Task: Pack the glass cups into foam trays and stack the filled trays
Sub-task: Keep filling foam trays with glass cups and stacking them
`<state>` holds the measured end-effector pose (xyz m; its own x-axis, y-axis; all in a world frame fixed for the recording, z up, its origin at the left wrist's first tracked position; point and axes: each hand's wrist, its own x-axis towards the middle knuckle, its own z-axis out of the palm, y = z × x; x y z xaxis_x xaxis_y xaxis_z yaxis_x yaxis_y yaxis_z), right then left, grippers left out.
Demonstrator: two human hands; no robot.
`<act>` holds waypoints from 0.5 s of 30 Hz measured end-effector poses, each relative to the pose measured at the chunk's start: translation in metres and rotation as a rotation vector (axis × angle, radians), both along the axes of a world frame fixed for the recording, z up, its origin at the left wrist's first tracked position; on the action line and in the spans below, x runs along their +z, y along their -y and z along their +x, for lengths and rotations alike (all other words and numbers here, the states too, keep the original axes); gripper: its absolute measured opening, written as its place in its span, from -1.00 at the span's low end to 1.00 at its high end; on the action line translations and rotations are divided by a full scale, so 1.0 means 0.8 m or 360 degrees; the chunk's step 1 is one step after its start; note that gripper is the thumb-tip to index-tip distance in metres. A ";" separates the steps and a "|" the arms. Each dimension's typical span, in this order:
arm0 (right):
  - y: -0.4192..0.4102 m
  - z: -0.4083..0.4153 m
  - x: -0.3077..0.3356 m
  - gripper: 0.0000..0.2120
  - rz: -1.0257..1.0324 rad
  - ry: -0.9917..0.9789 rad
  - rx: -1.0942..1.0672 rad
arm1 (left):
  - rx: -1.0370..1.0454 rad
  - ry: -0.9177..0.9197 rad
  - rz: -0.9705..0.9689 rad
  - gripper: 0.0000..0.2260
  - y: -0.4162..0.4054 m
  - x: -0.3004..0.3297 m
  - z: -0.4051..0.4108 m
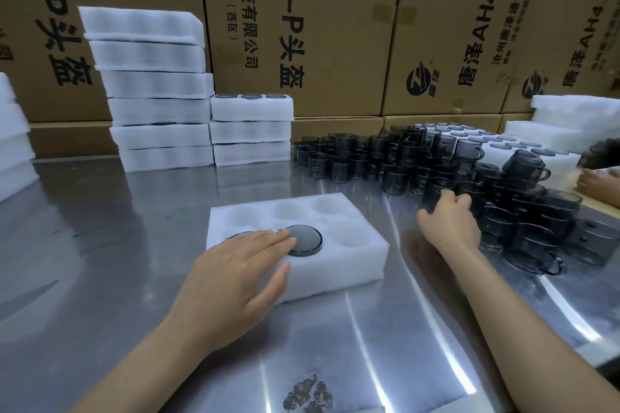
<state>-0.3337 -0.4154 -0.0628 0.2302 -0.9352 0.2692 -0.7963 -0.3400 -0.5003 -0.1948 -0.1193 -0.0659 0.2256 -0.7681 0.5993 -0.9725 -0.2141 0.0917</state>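
A white foam tray (349, 265) with six round pockets lies on the steel table in front of me. A dark glass cup (307, 240) sits upside down in the middle near pocket. Another cup (240, 235) in the near left pocket is mostly hidden under my left hand (235, 275), which lies flat on the tray with straight fingers touching the middle cup. My right hand (448, 221) reaches into the pile of smoky glass cups (402, 157) to the right, fingers curled around a cup (432, 194) at the pile's near edge.
Two stacks of foam trays (151, 104) (251, 129) stand at the back left against cardboard boxes (335, 27). More foam (13, 144) sits at the far left, and trays (570, 117) at the far right. Another person's hand (597, 183) rests at the right edge.
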 end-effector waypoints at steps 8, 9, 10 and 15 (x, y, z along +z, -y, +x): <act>-0.030 0.014 0.012 -0.58 -0.0318 -0.0297 0.0211 | -0.0002 -0.0037 -0.0022 -0.61 0.000 0.000 0.002; -0.034 0.015 0.013 -0.65 -0.0353 -0.0301 0.0227 | -0.0004 -0.0040 -0.0022 -0.61 0.000 -0.001 0.002; -0.036 0.014 0.013 -0.71 -0.0378 -0.0278 0.0251 | -0.0008 -0.0049 -0.0019 -0.61 0.000 -0.001 0.002; -0.042 0.009 0.015 -0.91 -0.0470 0.0311 0.0536 | -0.0016 -0.0098 -0.0013 -0.60 0.000 -0.001 0.004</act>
<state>-0.3268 -0.3819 -0.0507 0.4253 -0.6945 0.5803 -0.5184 -0.7125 -0.4728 -0.1916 -0.1194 -0.0670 0.2543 -0.7656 0.5909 -0.9671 -0.2032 0.1530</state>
